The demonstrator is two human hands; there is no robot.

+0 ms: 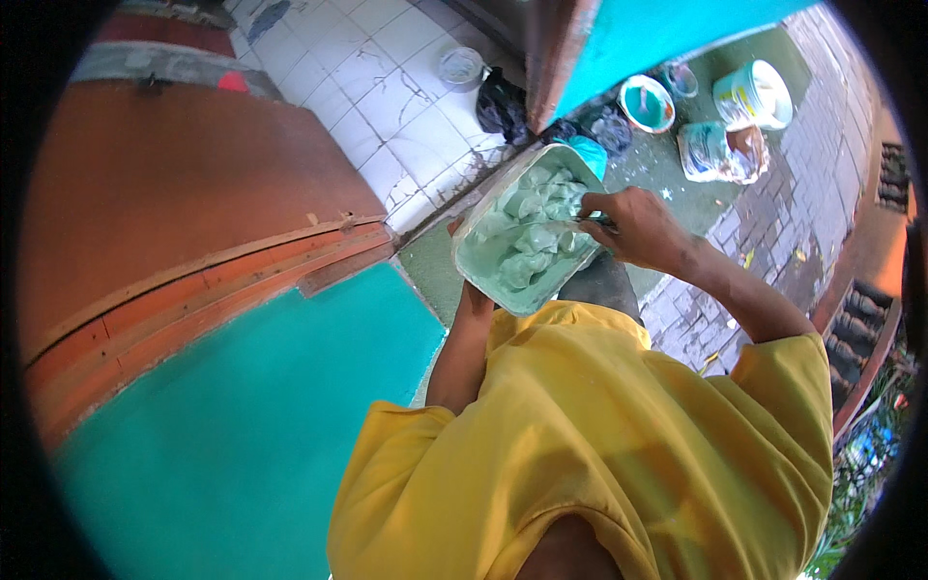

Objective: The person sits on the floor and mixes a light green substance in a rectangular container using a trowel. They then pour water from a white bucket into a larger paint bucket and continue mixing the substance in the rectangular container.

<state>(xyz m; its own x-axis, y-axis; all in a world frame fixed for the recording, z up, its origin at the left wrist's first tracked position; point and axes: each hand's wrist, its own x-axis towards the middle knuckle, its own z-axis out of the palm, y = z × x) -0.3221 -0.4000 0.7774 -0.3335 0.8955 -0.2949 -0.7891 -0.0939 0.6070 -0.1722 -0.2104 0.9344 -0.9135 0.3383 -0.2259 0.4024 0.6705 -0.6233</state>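
Note:
A pale green rectangular tub (pixel 466 253) holds a thick, lumpy, light-green paste (pixel 527 237). It is held up in front of my yellow shirt. My left hand (pixel 474 296) supports the tub from its left side and below; most of the fingers are hidden behind it, with a bit showing at the left rim. Over the tub's right rim reaches my right hand (pixel 628 224), its fingers closed round a thin tool (pixel 563 225) that dips into the paste. The tool's blade is covered, so its exact kind cannot be made out.
A brown wooden door (pixel 193 184) and turquoise wall (pixel 271 435) stand at left. Another turquoise panel (pixel 657 48) rises ahead. On the ground are a turquoise paint pot (pixel 667 111), a white bucket (pixel 746 97), an open bag (pixel 704 155) and black plastic bags (pixel 503 106).

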